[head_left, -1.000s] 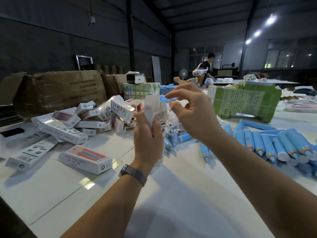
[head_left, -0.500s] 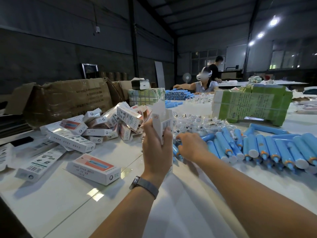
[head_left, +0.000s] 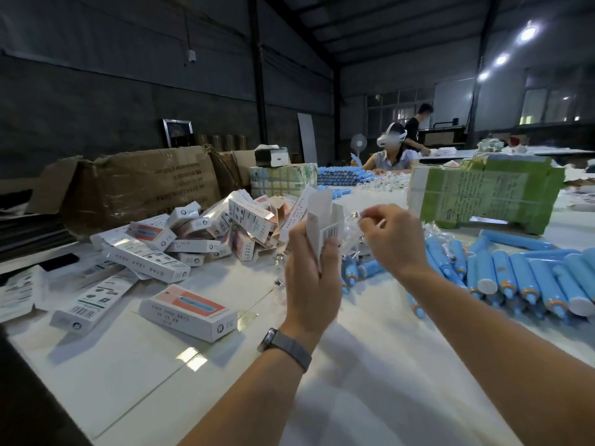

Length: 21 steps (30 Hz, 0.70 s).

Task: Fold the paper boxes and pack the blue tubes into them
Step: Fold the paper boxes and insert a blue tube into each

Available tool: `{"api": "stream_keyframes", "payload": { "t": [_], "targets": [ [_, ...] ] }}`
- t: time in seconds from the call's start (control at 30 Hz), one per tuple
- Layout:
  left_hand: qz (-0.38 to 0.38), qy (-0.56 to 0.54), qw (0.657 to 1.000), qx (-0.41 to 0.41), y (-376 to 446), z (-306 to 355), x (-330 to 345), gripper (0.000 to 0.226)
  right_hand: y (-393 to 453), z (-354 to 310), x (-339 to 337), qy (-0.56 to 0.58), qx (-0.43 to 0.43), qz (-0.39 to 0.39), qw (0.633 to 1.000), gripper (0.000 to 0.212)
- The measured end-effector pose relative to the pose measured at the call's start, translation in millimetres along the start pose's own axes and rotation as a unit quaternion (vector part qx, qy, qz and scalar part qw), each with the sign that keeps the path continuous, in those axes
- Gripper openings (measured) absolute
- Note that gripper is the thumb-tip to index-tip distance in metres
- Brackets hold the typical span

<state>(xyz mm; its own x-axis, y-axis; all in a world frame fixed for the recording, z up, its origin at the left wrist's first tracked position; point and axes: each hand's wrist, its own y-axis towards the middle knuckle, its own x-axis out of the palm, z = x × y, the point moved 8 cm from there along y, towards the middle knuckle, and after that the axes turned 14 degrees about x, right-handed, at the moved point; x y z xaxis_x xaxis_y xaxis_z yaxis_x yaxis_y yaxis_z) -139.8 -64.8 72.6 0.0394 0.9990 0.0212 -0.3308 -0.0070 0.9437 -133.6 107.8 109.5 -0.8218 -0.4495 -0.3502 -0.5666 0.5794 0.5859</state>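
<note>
The right hand (head_left: 394,238) is rising from the blue tubes (head_left: 521,278) beside the upright paper box (head_left: 323,226), fingertips pinching a small clear packet, while the left hand (head_left: 310,278) is gripping the box, which wants its open mouth held steady.

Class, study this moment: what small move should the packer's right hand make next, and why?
Probably lower whatever it pinches into the open top of the paper box. The left hand holds that box upright, flap raised. The right hand sits beside the opening, fingers curled on something small and clear; what it is cannot be told.
</note>
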Motion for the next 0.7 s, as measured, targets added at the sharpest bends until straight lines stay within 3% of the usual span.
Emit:
{"api": "stream_keyframes", "payload": {
  "t": [0.17,0.23,0.37,0.53,0.7],
  "targets": [
    [-0.01,0.024,1.0,0.007,0.0,4.4,2.8,0.018,-5.3,-40.0,-83.4,0.252,0.014,0.033,0.967,0.012],
    [-0.011,0.022,1.0,0.019,0.1,10.0,3.6,0.019,-13.5,-57.1,-100.0,0.295,-0.014,0.025,0.955,0.014],
    [-0.033,0.021,0.999,0.02,-3.9,20.4,10.8,0.021,-31.8,-84.2,-106.3,0.228,-0.095,0.036,0.968,0.015],
    [-0.035,0.009,0.999,0.031,-5.8,28.6,14.8,0.018,-49.9,-98.2,-89.3,0.062,-0.211,0.029,0.975,0.01],
    [-0.02,-0.002,1.0,0.01,-4.6,19.1,11.2,0.018,-41.9,-92.2,-86.2,0.108,-0.157,-0.027,0.981,0.01]
  ]
}}
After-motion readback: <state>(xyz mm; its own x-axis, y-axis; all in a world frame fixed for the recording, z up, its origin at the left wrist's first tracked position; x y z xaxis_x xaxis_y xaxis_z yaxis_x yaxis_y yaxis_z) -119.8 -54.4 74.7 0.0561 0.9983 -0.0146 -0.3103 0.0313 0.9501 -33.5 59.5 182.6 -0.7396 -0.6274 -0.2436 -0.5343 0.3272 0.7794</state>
